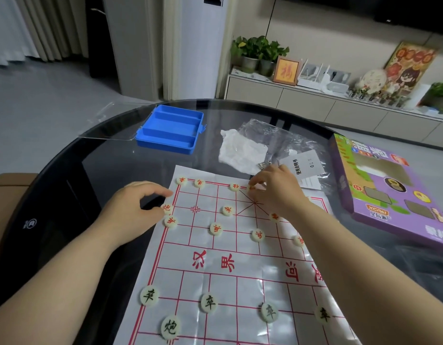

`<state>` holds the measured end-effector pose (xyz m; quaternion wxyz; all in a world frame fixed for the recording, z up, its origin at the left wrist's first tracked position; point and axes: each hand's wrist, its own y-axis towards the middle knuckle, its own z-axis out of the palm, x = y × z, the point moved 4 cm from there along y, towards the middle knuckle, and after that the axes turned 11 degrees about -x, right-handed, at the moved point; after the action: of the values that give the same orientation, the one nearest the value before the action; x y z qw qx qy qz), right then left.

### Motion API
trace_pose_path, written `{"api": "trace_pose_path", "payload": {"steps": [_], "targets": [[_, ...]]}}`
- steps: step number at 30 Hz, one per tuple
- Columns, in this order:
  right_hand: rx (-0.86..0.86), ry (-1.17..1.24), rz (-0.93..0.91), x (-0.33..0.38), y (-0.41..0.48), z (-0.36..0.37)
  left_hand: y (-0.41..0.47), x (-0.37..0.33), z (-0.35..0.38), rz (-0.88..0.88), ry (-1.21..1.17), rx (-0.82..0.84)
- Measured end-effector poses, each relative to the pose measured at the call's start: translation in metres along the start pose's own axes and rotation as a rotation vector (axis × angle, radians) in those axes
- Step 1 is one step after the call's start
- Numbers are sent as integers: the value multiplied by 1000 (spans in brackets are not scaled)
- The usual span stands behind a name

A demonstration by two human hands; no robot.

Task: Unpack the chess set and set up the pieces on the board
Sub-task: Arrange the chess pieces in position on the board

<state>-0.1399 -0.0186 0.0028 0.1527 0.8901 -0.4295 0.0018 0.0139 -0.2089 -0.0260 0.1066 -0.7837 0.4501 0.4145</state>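
On the glass table [111, 155], right hand [277, 190] fingers [259, 186] pinch a red piece [251, 188] on the board [240, 270]; left hand [130, 205] loosely curled, empty.

One paper chess board [243, 267] printed with red lines. Eleven red-lettered pieces [227, 209] can be counted on it, one of them partly hidden by fingers. Five black-lettered pieces [208, 303]. One blue tray [170, 143] with three compartments. One purple box [389, 195]. One leaflet [304, 165]. One crumpled white sheet [240, 150].
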Motion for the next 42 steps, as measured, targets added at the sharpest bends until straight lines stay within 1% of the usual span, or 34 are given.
{"api": "trace_pose_path", "payload": {"steps": [3,7,9,12,14,18,21,26,29,32,35,39,42], "targets": [[10,27,45,-3,2,3,-1,-1,-1,-5,-17,12],[19,54,56,-4,0,4,-2,-3,-2,-1,-5,7],[-24,80,63,-4,-3,1,-2,-4,-2,-5,2,13],[-155,131,53,0,-8,-10,-3,-6,-2,-9,19,23],[-183,184,20,8,-13,-16,-3,-7,-2,-16,45,27],[-82,206,-111,33,-24,-18,-4,-7,-1,-19,40,21],[-32,216,-152,50,-26,-20,-3,-6,1,-5,39,18],[-5,217,-128,56,-26,-18,6,-13,-1,28,47,1],[-11,205,-102,50,-28,-20,11,-26,7,73,105,86],[-15,194,-85,45,-30,-21,11,-35,22,84,110,173],[-15,197,-80,40,-33,-22,13,-35,29,60,98,191],[-27,189,-104,36,-36,-24,14,-40,25,109,231,156],[-42,184,-118,35,-38,-26,11,-48,21,183,374,244]]}}
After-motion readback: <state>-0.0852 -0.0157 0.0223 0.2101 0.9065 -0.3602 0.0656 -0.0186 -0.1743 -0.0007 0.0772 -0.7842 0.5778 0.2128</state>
